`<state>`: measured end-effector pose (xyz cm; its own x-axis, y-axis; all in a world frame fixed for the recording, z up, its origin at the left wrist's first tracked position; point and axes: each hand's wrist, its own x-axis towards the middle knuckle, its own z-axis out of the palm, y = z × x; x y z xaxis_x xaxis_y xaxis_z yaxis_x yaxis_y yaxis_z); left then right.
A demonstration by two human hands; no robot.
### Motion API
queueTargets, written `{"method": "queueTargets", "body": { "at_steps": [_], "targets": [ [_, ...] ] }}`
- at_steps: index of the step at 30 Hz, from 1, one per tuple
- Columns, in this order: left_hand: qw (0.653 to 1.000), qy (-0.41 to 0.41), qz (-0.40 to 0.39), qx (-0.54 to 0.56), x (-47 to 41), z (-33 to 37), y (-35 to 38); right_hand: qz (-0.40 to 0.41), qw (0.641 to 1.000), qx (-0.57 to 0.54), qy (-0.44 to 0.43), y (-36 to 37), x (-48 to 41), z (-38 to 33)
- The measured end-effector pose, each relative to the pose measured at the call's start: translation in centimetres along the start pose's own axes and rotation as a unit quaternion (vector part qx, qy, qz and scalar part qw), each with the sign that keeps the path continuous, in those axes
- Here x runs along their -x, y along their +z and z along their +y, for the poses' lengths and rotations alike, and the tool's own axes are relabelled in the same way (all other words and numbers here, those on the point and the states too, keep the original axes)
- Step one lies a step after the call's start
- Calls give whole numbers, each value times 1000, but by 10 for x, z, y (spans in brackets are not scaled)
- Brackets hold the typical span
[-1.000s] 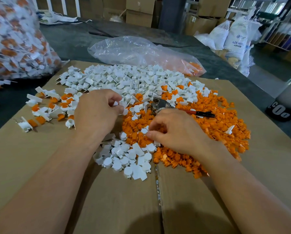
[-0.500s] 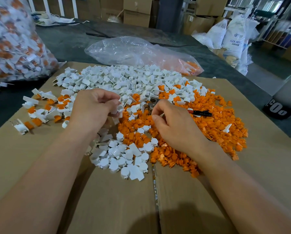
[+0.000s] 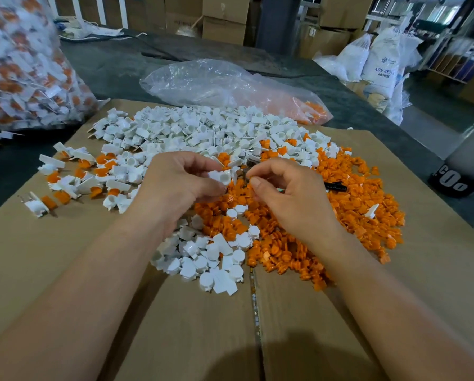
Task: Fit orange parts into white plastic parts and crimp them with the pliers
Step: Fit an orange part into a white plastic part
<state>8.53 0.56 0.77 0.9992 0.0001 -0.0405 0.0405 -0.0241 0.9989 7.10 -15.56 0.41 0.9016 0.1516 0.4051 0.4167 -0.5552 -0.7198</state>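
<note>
My left hand [image 3: 179, 188] pinches a white plastic part [image 3: 221, 176] between thumb and fingers, its open cup facing right. My right hand [image 3: 290, 196] is just to its right, thumb and curled forefinger pinched on a small part that the fingers hide. Both hands hover over the seam between the loose white parts [image 3: 202, 133] and the orange parts [image 3: 354, 207]. The pliers lie behind my right hand; only their black handle tip [image 3: 336, 186] shows clearly.
Everything lies on a flattened cardboard sheet [image 3: 65, 270]. Fitted white-and-orange pieces [image 3: 73, 182] lie at the left, more white parts [image 3: 216, 259] near me. A clear bag [image 3: 230, 83] lies behind, a big full bag [image 3: 24, 72] far left, a black object [image 3: 450, 180] right.
Both hands have lifted off the piles and come together. My left hand now shows the white part at its fingertips, and my right hand has moved up from the orange pile toward it.
</note>
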Motion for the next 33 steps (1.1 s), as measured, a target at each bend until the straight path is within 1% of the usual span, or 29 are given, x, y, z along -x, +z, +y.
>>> {"method": "queueTargets", "body": {
  "at_steps": [2, 5, 8, 10, 17, 19, 22, 26, 29, 31, 33],
  "targets": [
    [1000, 7, -10, 0, 1, -3, 2, 20, 1000, 12, -21, 1, 1, -1],
    [1000, 23, -16, 12, 1, -4, 4, 54, 997, -54, -13, 1, 2, -2],
    [999, 36, -15, 8, 1, -5, 5, 66, 996, -65, -10, 5, 3, -3],
    [999, 47, -20, 1, 2, -4, 6, 74, 996, -49, -17, 6, 3, -3],
    [996, 82, -24, -13, 6, -4, 12, 101, 989, 73, -74, 9, 3, -1],
    [995, 92, -18, -21, 7, -3, 12, 97, 988, 96, -73, 9, 2, 0],
    [994, 102, -6, -32, 8, -3, 13, 68, 988, 125, -66, 8, 2, 2],
    [986, 133, 6, -96, 11, -4, 15, 41, 984, 152, -77, 7, 4, 2],
    [980, 155, 14, -128, 12, -6, 17, 26, 986, 153, -63, 7, 4, 2],
    [980, 156, 17, -123, 10, -7, 16, 4, 987, 148, -64, 8, 3, 3],
    [983, 152, 19, -106, 8, -8, 14, -14, 985, 145, -88, 8, 3, 3]
  ]
}}
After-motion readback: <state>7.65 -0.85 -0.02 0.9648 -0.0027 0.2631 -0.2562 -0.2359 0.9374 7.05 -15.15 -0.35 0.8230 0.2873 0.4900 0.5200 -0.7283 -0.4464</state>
